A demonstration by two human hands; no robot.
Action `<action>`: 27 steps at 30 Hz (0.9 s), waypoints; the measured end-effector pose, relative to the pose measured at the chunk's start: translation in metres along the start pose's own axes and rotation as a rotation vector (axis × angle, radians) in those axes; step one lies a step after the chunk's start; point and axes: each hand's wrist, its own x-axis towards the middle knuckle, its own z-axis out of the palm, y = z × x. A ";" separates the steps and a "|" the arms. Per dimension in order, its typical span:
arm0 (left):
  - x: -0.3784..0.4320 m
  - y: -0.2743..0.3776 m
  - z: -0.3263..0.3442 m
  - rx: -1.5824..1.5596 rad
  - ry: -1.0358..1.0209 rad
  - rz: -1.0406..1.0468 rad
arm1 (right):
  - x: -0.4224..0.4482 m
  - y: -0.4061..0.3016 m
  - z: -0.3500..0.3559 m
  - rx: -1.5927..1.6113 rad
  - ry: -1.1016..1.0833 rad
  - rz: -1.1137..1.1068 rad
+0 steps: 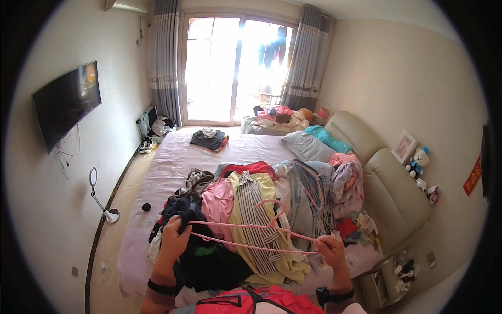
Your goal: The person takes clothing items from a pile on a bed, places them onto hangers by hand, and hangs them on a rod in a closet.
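Observation:
A pink clothes hanger (pixel 251 225) is stretched between my hands above the bed, its hook pointing away from me. My left hand (pixel 174 239) grips its left end together with part of a black garment (pixel 211 263), which hangs and lies below. The right end of the hanger is in my right hand (pixel 331 249). Beneath it lie a striped shirt (pixel 251 212), a yellow garment (pixel 294 271) and a pink garment (pixel 219 200). A bundle of hangers (pixel 313 196) rests on the clothes to the right.
The bed (pixel 160 165) also bears a folded clothes pile (pixel 208 140), a grey pillow (pixel 308 145) and a crumpled lilac cloth (pixel 347 192). A padded headboard (pixel 396 188) stands on the right, with a nightstand (pixel 372 286) nearer me. A round mirror on a stand (pixel 111 215) is at left.

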 end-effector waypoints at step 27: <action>0.010 0.088 0.023 0.268 0.101 0.445 | 0.051 -0.034 0.107 -0.315 0.249 -0.635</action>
